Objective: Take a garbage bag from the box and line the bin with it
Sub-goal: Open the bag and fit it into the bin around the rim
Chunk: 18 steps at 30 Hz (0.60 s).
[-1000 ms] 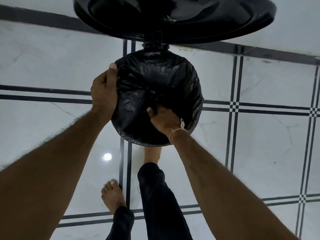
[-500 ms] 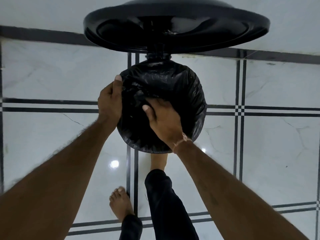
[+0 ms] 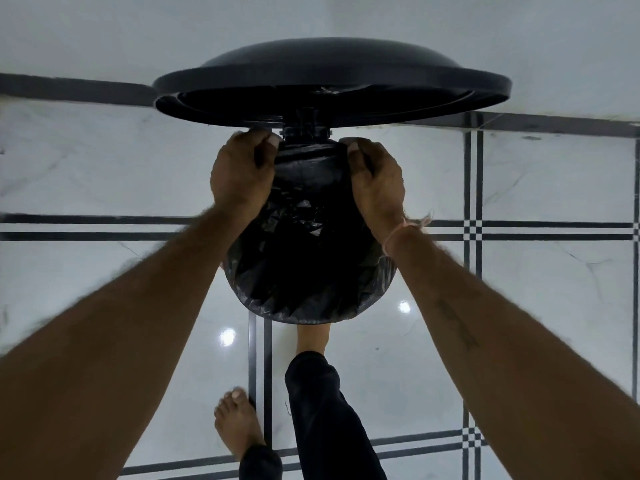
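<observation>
No text, label, brand, number or sign can be read. The black garbage bag (image 3: 304,265) and the raised bin lid (image 3: 329,64) show no legible print. A faint dark mark on the right forearm (image 3: 457,327) is too blurred to tell whether it is lettering.
</observation>
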### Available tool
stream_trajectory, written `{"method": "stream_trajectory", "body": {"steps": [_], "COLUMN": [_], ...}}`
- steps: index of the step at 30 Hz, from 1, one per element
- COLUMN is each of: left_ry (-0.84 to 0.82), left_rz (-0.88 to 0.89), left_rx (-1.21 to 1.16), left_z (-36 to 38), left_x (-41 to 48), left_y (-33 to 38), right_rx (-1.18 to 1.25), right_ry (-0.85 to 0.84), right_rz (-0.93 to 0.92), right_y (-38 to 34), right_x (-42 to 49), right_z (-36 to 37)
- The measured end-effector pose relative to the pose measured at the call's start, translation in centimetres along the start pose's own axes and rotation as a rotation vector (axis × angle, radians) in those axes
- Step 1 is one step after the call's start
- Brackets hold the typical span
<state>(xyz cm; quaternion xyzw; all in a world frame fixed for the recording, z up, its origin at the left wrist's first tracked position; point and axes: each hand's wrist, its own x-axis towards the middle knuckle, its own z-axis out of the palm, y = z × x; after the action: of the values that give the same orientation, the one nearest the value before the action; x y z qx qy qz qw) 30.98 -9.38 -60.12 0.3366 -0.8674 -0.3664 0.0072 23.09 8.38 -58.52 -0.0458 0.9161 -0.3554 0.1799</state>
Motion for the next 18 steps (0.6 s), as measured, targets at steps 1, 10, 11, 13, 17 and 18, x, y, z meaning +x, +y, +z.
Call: {"method": "stream_trajectory", "body": {"steps": [1, 10, 11, 13, 17, 18], "left_ry": [-0.022, -0.224, -0.233, -0.225, -0.267, -0.255], "left_rz": [-0.001, -0.15, -0.183, -0.3, -0.322, -0.307], "left_rx": [0.049, -0.135, -0.23, -0.483, -0.594, -0.582], "left_z": [0.0, -1.5, -1.8, -2.3, -2.9, -3.0], "left_x": [0.2, 1.0, 1.2, 1.2, 0.0, -0.2], "left_y": [-0.3, -0.7, -0.7, -1.0, -2.1, -2.3], "right_rx": [-0.016, 0.104, 0.183, 0.34, 0.414, 0.426], "right_ry": [-0.011, -0.164, -0.194, -0.237, -0.236, -0.245], "right_rz": [0.038, 0.176, 0.202, 0.271, 0.309, 0.31], "right_y": [-0.3, -0.5, -0.4, -0.1, 1.3, 1.5], "right_x": [0.4, 2.4, 2.7, 3.0, 2.2, 2.0], "right_z": [0.1, -0.8, -1.2, -2.2, -3.7, -3.8]}}
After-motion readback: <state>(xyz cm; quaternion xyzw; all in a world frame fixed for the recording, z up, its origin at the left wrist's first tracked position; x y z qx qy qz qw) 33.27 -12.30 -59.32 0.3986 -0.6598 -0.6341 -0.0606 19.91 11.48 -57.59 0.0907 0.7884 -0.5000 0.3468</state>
